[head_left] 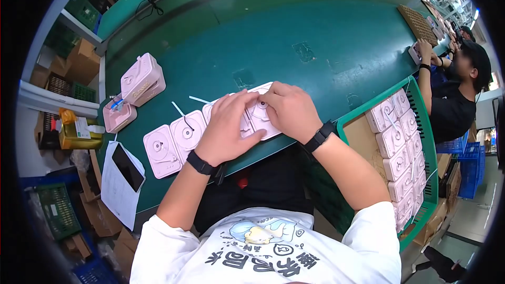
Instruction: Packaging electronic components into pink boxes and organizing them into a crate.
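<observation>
Pink square cases shaped like small record players lie in a row along the near table edge. The leftmost pink case [162, 152] and the one beside it [188, 132] are uncovered, a white strip [179, 108] sticking out behind. My left hand [227, 129] lies over the middle of the row, fingers stretched and thumb apart, hiding much of the cases beneath. At the row's right end, my right hand [292, 109] bends its fingers and thumb onto the rightmost pink case [261, 122], close to its round centre. Whatever sits between those fingertips is hidden.
A green crate [432, 179] holds several pink cases at my right. On the left stand stacked pink cases [143, 80], a pink open box [120, 117], a phone [128, 166] and paper [117, 200]. A co-worker [455, 92] sits far right beside a brown tray [417, 23].
</observation>
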Available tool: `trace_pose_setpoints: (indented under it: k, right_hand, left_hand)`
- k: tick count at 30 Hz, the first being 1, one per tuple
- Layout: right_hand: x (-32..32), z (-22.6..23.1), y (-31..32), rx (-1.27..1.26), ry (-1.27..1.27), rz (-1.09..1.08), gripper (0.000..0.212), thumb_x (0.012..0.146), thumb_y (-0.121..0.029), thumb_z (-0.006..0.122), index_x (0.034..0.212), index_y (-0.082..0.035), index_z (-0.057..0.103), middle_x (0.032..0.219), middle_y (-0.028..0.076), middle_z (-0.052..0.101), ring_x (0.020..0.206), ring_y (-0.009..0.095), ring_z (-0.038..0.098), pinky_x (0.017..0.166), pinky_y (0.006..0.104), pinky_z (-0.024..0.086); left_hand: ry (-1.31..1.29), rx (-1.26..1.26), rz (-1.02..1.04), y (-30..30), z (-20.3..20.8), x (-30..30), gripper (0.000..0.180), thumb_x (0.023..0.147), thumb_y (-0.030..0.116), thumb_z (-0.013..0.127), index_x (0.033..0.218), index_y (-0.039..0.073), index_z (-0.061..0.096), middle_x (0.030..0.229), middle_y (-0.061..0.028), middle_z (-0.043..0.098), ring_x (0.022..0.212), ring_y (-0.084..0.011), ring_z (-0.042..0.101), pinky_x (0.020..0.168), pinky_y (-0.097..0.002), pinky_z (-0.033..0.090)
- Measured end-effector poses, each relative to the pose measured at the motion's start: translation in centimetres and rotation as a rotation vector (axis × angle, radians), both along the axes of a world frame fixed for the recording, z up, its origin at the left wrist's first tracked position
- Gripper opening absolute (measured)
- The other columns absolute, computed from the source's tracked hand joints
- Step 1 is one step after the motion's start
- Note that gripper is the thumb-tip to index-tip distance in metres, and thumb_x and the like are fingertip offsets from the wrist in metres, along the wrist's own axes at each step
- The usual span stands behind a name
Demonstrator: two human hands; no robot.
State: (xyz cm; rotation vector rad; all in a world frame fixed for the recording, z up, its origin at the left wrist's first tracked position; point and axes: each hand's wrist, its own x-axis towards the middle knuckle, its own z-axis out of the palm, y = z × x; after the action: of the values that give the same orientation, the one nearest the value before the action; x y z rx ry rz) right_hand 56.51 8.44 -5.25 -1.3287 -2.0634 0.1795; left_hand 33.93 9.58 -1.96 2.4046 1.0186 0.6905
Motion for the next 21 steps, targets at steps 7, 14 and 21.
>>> trace_pose_setpoints:
  k: [7, 14, 21]
  right_hand:
    - [0.2, 0.3, -0.4, 0.008, 0.010, -0.014, 0.019, 0.087, -0.008, 0.075, 0.104, -0.011, 0.082, 0.096, 0.007, 0.073, 0.089, 0.032, 0.073, 0.077, 0.0463, 0.058]
    - [-0.8, 1.5, -1.3, -0.043, 0.125, -0.125, 0.019, 0.080, -0.021, 0.081, 0.098, -0.014, 0.082, 0.096, 0.010, 0.069, 0.091, 0.034, 0.070, 0.078, 0.0481, 0.055]
    - [3.2, -1.7, 0.0, -0.141, 0.281, -0.152, 0.009, 0.078, -0.024, 0.083, 0.080, -0.015, 0.083, 0.111, 0.010, 0.067, 0.113, 0.033, 0.059, 0.093, 0.0497, 0.048]
  left_hand:
    - [0.058, -0.043, -0.033, -0.9, -0.2, 0.0, 0.100, 0.083, 0.034, 0.096, 0.163, 0.003, 0.046, 0.155, -0.0184, 0.066, 0.156, -0.0408, 0.053, 0.133, -0.0605, 0.034]
    - [0.106, 0.035, -0.019, -0.5, -0.6, 1.4, 0.111, 0.078, 0.032, 0.098, 0.167, 0.002, 0.039, 0.151, -0.0178, 0.069, 0.151, -0.0409, 0.057, 0.131, -0.0616, 0.035]
    - [0.160, -0.008, 0.024, -0.4, -2.0, 7.1, 0.113, 0.076, 0.025, 0.097, 0.169, -0.002, 0.038, 0.150, -0.0211, 0.066, 0.138, -0.0481, 0.060, 0.123, -0.0585, 0.041]
